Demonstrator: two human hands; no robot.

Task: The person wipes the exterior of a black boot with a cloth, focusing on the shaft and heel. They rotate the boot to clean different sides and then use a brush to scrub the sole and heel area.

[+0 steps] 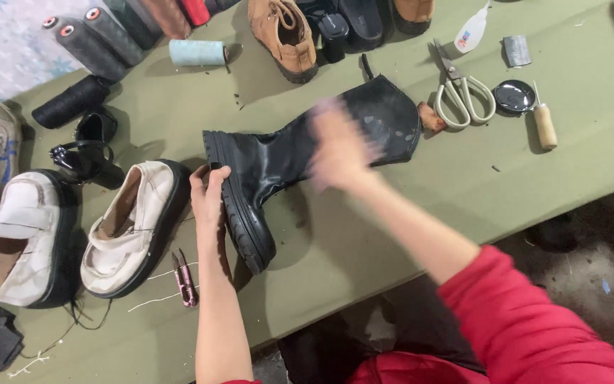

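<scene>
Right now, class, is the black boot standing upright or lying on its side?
On its side. The boot lies flat on the table, its tread facing the left hand and its shaft stretched out sideways.

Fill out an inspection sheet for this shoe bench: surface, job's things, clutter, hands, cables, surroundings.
Surface: green table, covered with cloth, with dark specks and loose bits of thread.
Job's things: black boot lying on its side, sole toward the left hand.
Clutter: two cream shoes, tan boot, scissors, awl, thread spools, small snips, glue bottle.
Hands: left hand grips the boot's sole at the toe; right hand is over the boot's shaft, blurred, contact unclear.
Cables: nothing seen.
Surroundings: dark floor beside the table; red sleeve on the right arm.
</scene>
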